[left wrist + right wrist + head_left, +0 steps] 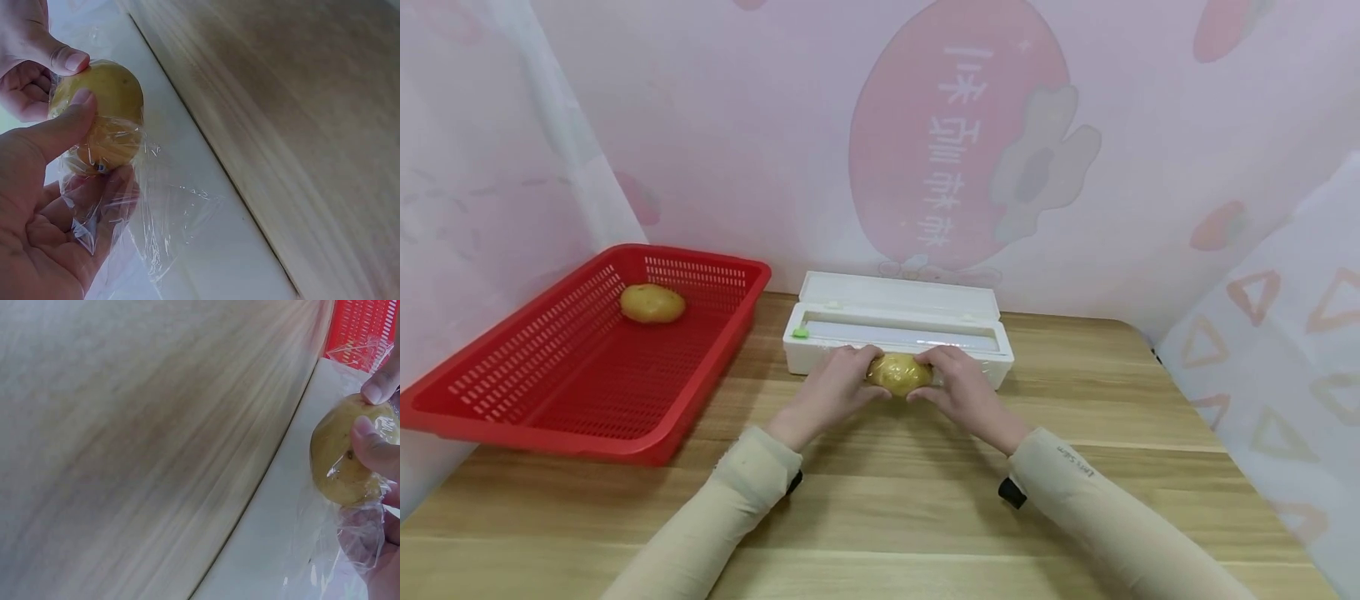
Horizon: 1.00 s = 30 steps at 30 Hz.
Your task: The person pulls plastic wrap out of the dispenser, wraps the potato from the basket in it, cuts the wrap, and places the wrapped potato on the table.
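A yellow potato [900,373] sits between both hands at the front of a white cling film box [898,337]. My left hand [844,382] grips its left side, thumb on the near face and fingers around the far side. From the other end my right hand [961,387] holds it the same way. Clear cling film [150,219] covers part of the potato and hangs in loose wrinkles past the fingers in the left wrist view. In the right wrist view, film [312,540] also trails below the potato, over the box's white front.
The box's lid [898,292] stands raised, and a green slider [801,333] shows at its left end. To the left, a red plastic basket [700,379] holds another potato [652,303]. A printed pink cloth [760,142] hangs behind the wooden table [910,517].
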Motion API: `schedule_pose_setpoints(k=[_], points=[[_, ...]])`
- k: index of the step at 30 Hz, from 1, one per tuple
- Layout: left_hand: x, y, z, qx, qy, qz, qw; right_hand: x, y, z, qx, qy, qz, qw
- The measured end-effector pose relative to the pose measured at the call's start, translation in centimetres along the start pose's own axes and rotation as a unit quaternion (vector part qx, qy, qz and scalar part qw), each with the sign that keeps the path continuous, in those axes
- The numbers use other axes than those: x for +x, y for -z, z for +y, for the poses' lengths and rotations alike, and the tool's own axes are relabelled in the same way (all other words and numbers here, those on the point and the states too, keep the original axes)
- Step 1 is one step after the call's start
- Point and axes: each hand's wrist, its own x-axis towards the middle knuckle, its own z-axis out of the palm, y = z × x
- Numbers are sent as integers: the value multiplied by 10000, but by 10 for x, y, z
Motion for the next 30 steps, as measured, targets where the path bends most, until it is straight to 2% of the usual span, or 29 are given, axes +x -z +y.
schedule_pose_setpoints(k=[7,11,18,24,27,30], points=[[2,-3,-6,-266,-364,50,9990,2,-2,3,-75,57,53,9999],[3,-4,-7,-379,-459,38,9982,3,-2,4,-90,111,105,9998],[5,0,-8,-377,-318,-211,9986,9,-1,7,213,38,24,9998],[7,3,-10,-511,-118,-591,9969,12,1,8,676,-362,-285,9966],[8,5,-10,-616,-59,-760,9952,10,5,8,605,-399,-307,9969],[10,6,-9,-669,-69,-850,9941,6,10,10,352,-329,-157,9987]])
